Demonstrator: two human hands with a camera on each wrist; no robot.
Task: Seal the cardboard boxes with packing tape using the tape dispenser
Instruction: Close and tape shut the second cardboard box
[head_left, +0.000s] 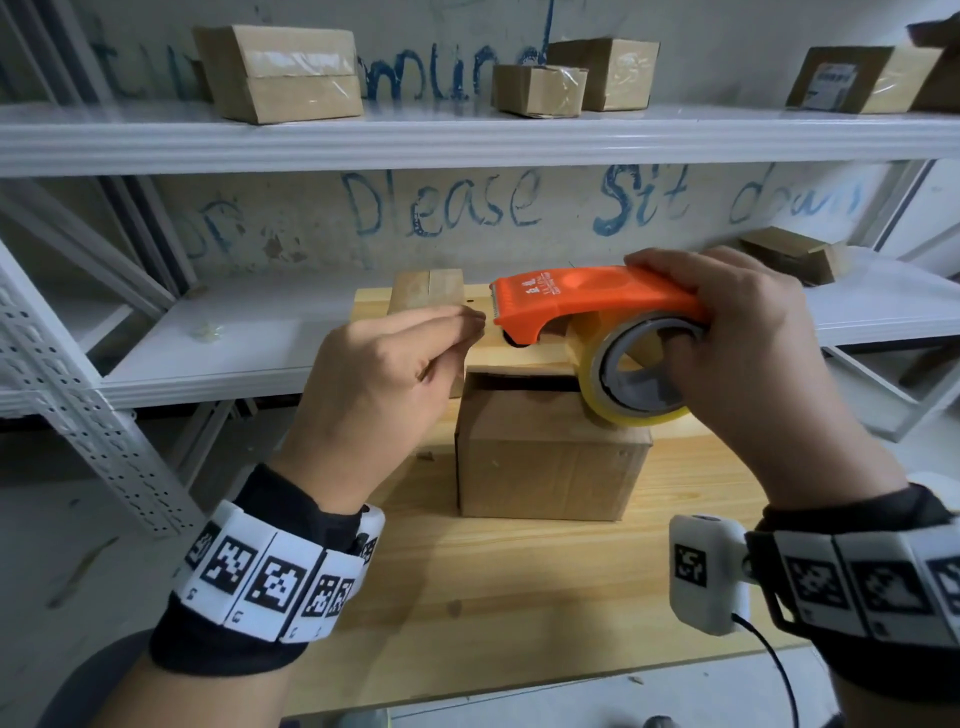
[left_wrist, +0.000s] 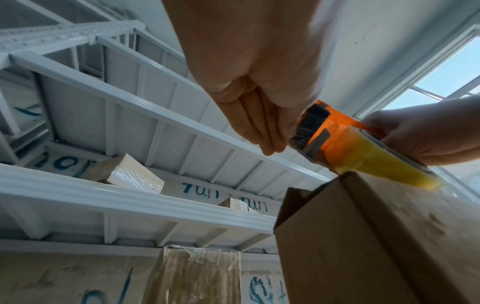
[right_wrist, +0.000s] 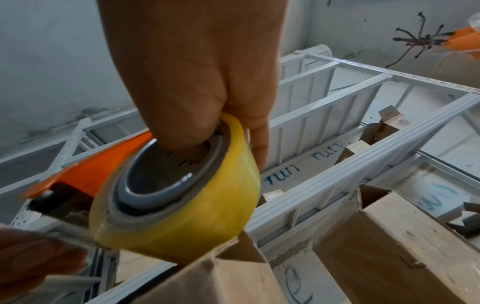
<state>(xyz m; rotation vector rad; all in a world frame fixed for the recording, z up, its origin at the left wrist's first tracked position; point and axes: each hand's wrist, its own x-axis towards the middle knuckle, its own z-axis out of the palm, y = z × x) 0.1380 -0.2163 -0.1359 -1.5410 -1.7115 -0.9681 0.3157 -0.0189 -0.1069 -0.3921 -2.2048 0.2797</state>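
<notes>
the cardboard box (head_left: 550, 457) stands on the wooden table (head_left: 519, 582), its top flaps not yet lying flat; a dark gap shows under the near flap and no tape crosses the seam. just above its top, the orange tape dispenser (head_left: 587, 301) is held level, with the yellowish tape roll (head_left: 634, 374) hanging at the box's right rear corner.

the right hand (head_left: 753, 353) grips the dispenser, fingers over the orange body and a finger hooked into the grey core of the roll. the left hand (head_left: 395, 374) has its fingertips pressed together at the serrated mouth of the dispenser, and the right wrist view shows a thin clear strip running from the roll toward them, so it looks to be pinching the loose tape end, though the contact itself is blurred.

risks from here: the free end may fold and stick to itself or to the fingers, the raised flaps may get taped with a gap between them, and the light box may slide because neither hand steadies it.

behind, white metal shelves (head_left: 467, 135) hold 4 or so already taped boxes (head_left: 280, 73).
</notes>
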